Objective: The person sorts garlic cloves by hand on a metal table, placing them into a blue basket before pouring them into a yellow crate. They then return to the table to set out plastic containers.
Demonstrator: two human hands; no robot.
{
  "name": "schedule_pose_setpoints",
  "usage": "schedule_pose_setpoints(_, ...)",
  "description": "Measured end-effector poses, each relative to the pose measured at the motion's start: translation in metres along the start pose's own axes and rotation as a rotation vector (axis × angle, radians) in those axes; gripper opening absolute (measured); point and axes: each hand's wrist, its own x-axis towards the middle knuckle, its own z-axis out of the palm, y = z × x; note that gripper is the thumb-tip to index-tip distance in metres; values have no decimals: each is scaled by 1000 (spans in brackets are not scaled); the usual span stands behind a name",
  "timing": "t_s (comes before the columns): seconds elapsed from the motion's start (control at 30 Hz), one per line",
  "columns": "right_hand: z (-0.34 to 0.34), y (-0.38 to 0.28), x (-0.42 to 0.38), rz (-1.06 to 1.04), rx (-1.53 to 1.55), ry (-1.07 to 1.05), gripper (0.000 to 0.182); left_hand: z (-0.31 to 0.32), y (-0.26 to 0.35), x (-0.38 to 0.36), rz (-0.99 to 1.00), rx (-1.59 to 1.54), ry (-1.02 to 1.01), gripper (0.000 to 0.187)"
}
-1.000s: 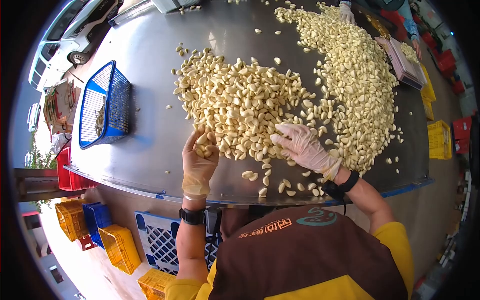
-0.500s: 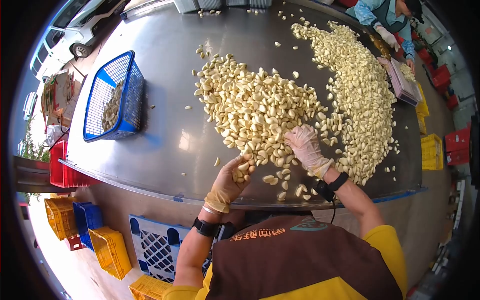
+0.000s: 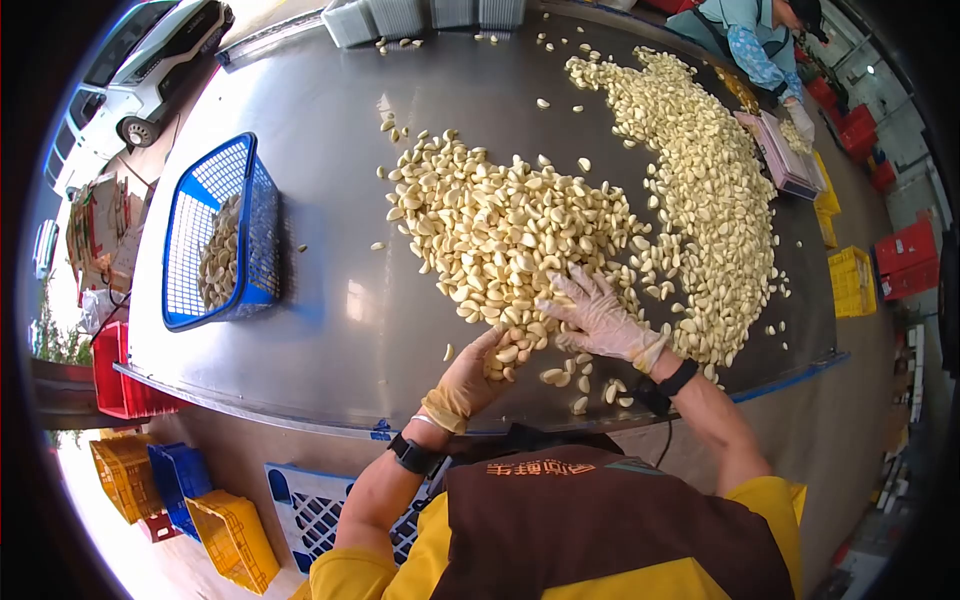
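Note:
A big heap of peeled garlic cloves (image 3: 510, 225) lies spread over a steel table (image 3: 330, 300). My left hand (image 3: 470, 375), in a tan glove, is cupped at the near edge of the heap with several cloves in its palm. My right hand (image 3: 598, 318), in a clear glove, rests flat on the cloves just to the right, fingers spread. A few loose cloves (image 3: 580, 375) lie between my hands and the table's front edge.
A blue wire basket (image 3: 222, 232) with cloves inside stands at the table's left. A second band of cloves (image 3: 700, 170) runs up the right side to a person in blue (image 3: 750, 35) beside a pink scale (image 3: 780, 155). Yellow, blue and red crates (image 3: 180, 490) sit on the floor.
My view has shifted a little. My left hand stayed cupped on cloves at the heap's near edge, and my right hand slid down the heap closer to it.

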Motion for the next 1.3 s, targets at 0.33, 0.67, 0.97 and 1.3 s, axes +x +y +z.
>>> schedule_pose_setpoints(0.33, -5, -3, -96, 221, -49, -343, 72, 9, 23, -16, 119, 71, 175, 27)
schedule_pose_setpoints(0.67, 21, 76, -131, 253, 147, 293, 30, 22, 19, 4, 52, 143, 226, 29)
schedule_pose_setpoints(0.97, 11, 87, -44, 344, -540, 245, 11, 31, -3, 22, -79, 344, 0, 26)
schedule_pose_setpoints(1.3, -14, 7, -29, 154, 301, 416, 20, 32, -13, 49, -166, 270, 18, 39)
